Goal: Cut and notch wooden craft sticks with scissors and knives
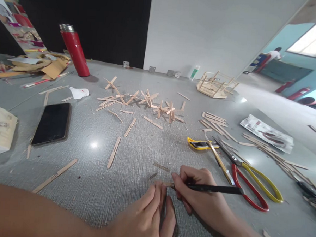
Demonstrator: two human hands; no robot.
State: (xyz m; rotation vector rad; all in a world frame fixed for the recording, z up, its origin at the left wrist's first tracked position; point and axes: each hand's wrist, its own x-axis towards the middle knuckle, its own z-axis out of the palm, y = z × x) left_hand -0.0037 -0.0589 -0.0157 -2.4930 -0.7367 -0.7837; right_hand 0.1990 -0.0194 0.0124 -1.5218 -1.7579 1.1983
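My right hand is closed around a thin black pen or blade handle, its tip pressed near a small wooden stick piece on the grey table. My left hand lies beside it, fingers together and pressed down on that stick, holding it against the table. A short stick offcut lies just beyond my fingers.
Red and yellow scissors, a yellow utility knife and a ruler lie right of my hands. Loose craft sticks are scattered mid-table. A black phone is at left, a red flask far left, a stick frame at back.
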